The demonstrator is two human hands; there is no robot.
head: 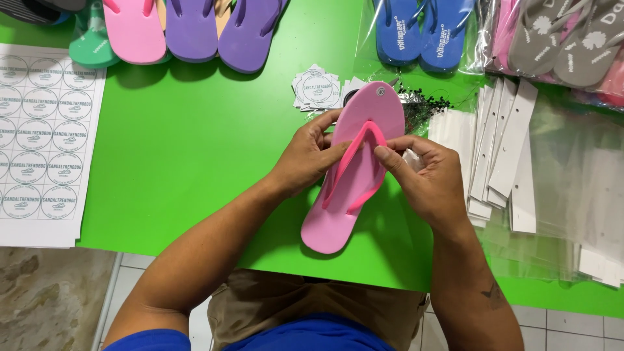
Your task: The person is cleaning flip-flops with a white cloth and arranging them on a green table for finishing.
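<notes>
Pink flip-flop [351, 195] lies toe-away on the green table [195, 143], near its front edge, held between both hands. The left hand [309, 156] pinches the strap (a deeper pink) near the toe post; the right hand [426, 175] closes fingertips on the strap's other side, perhaps holding something small. Round stickers [317, 90] lie just beyond, white card strips [507, 149] to the right.

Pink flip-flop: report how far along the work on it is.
Done: the pink flip-flop already has a small round sticker near its heel end. In hand: the left hand and right hand pinch its strap. Left: loose round stickers, white card strips and clear bags lie unused beside it.
</notes>
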